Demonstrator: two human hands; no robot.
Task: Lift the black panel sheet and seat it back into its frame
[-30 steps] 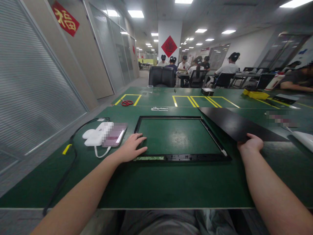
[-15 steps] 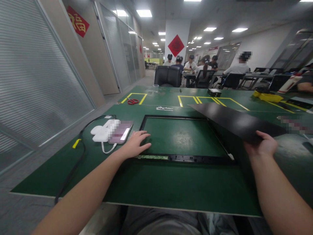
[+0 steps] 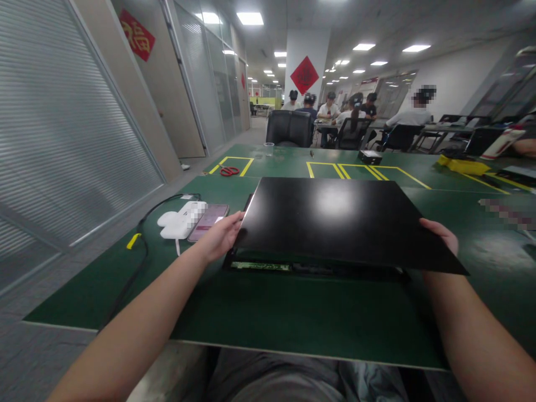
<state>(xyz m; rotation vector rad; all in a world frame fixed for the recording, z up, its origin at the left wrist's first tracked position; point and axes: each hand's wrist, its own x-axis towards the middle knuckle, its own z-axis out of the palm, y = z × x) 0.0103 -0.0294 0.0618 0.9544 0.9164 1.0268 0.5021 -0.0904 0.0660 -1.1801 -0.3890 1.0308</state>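
A large black flat screen panel point(image 3: 335, 223) is held above a black rectangular frame point(image 3: 347, 271) on the green table point(image 3: 318, 312). My left hand point(image 3: 226, 234) grips the panel's left edge, its fingers partly behind it. At the right edge, my right hand point(image 3: 441, 237) is closed on the panel, with the thumb on top and the other fingers hidden underneath. The panel covers most of the frame. Only the frame's near bar, with a green circuit strip point(image 3: 260, 266), and a bit of its left side show.
Left of the frame lie a phone point(image 3: 208, 222), a white rounded device point(image 3: 180, 220) and a black cable point(image 3: 144, 251). Red scissors point(image 3: 229, 171), a clear cup point(image 3: 268, 148) and a black box point(image 3: 370, 157) are farther back. Several people sit at tables beyond.
The panel has swung left from the right side and now lies over the frame. My left hand has moved off the frame and taken hold of the panel's left edge.
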